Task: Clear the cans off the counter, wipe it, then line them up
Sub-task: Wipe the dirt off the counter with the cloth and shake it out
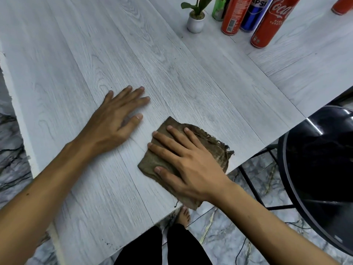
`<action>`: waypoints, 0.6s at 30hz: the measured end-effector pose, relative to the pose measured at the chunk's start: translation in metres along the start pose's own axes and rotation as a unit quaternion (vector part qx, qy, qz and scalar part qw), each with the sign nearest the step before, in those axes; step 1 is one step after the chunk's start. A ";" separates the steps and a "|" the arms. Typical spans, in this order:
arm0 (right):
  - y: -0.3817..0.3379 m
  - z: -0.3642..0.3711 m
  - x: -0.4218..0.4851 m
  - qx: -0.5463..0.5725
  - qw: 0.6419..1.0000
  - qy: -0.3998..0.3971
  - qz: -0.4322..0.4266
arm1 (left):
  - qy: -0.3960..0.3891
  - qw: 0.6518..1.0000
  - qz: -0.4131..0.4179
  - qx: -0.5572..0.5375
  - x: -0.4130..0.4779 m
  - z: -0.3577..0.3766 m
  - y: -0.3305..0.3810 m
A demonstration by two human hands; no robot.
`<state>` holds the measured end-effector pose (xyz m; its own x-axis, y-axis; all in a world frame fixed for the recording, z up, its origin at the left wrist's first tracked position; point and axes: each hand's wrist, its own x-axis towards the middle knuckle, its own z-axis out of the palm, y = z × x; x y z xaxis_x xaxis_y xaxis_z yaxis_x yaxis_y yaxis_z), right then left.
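My right hand [183, 159] lies flat on a folded brown cloth [212, 144] near the counter's front edge, fingers spread and pressing it down. My left hand [116, 117] rests palm down and empty on the grey wood-grain counter [172, 60], just left of the cloth. At the far right stand several cans: a red Coca-Cola can [271, 22], a blue Pepsi can [254, 14], a second red can [234, 16], a green can [218, 9] behind it and another red can [342, 5] at the frame's edge.
A small white pot with a pink-flowered plant [195, 19] stands left of the cans. A black round stool [321, 169] on a metal frame sits off the counter's right edge. Marble floor and my legs show below the front edge.
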<state>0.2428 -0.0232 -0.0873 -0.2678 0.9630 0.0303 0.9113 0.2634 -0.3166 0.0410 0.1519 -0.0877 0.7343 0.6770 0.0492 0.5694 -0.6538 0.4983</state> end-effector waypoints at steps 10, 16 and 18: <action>0.031 -0.013 0.051 0.004 1.000 -0.009 -0.027 | 0.006 1.000 0.004 0.023 0.002 0.003 -0.002; 0.069 -0.027 0.073 -0.001 1.000 -0.003 -0.009 | 0.006 0.999 0.002 0.046 0.006 0.004 0.000; 0.083 -0.033 0.077 0.002 1.000 0.007 0.011 | 0.007 0.999 0.008 0.052 0.011 0.006 0.002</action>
<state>0.3086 0.0749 -0.0801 -0.2428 0.9694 0.0363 0.9161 0.2414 -0.3202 0.0530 0.1560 -0.0911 0.7389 0.6703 0.0685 0.5935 -0.6957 0.4047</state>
